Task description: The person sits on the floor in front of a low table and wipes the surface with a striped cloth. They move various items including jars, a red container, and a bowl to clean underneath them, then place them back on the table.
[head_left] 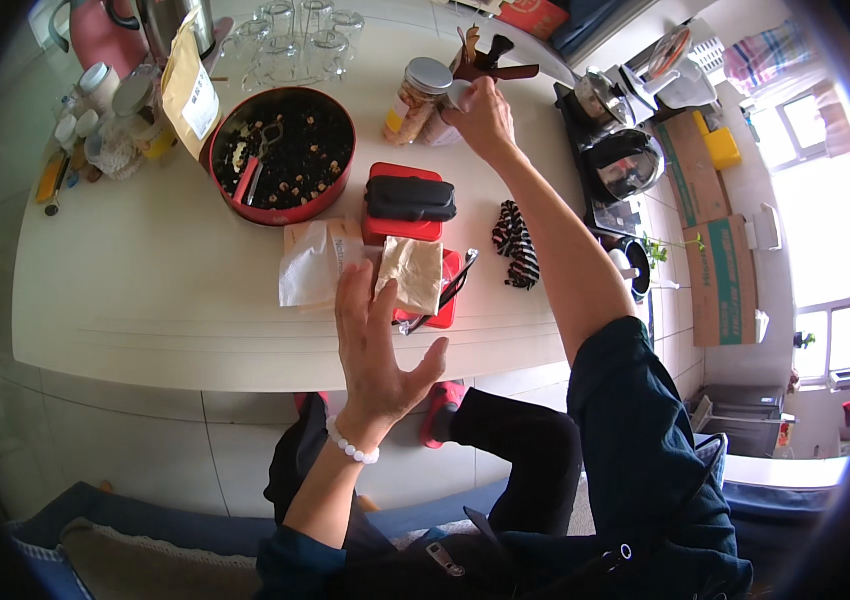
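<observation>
My right hand reaches to the far side of the table, its fingers curled round a small white-topped container. The hand hides part of that container. Just left of it stands a clear jar with a silver lid and orange-brown contents. My left hand hovers over the table's near edge, fingers spread, holding nothing. Close to its fingertips lie a white paper bag and a folded beige packet. The beige packet rests on a red object beside black-framed glasses.
A red pot with dark mix and red-handled tongs stands on the table. Around it are a tan pouch, upturned glasses, a red box with a black case, and a striped cloth. Kettles stand right.
</observation>
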Demonstrator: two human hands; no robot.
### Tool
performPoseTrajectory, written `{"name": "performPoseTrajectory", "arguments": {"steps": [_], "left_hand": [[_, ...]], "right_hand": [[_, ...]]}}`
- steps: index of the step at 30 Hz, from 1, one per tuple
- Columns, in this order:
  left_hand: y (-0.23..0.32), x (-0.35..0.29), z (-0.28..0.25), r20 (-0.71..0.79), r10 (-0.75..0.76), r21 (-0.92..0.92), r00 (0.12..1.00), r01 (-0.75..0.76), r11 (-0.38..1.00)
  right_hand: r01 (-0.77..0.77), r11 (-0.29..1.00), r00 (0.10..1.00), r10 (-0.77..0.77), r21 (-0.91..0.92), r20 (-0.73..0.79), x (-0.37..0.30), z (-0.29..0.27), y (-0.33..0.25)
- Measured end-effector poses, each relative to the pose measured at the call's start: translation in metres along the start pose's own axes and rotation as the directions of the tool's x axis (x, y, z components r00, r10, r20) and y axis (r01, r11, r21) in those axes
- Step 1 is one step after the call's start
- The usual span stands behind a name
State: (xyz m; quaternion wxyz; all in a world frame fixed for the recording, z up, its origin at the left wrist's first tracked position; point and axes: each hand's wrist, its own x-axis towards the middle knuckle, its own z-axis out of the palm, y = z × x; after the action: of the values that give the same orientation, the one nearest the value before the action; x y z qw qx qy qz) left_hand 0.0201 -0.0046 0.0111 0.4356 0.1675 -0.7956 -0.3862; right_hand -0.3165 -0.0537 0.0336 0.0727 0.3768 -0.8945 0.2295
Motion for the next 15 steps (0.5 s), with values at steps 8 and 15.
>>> {"name": "performPoseTrajectory", "arguments": {"steps": [8,15], "left_hand": [[0.039,-0.009,0.026,0.010,0.233,-0.221,0.972,-0.225,0.949],[0.069,-0.036,0.078,0.354,0.013,-0.304,0.935,0.102,0.947]], "right_hand": [[-0.093,0.987,0.986,0.110,0.133,-0.128,-0.113,-0.105,0.030],[-0.147,0.970,0.989,0.145,0.193,0.026,-0.292,-0.179,0.046]]}}
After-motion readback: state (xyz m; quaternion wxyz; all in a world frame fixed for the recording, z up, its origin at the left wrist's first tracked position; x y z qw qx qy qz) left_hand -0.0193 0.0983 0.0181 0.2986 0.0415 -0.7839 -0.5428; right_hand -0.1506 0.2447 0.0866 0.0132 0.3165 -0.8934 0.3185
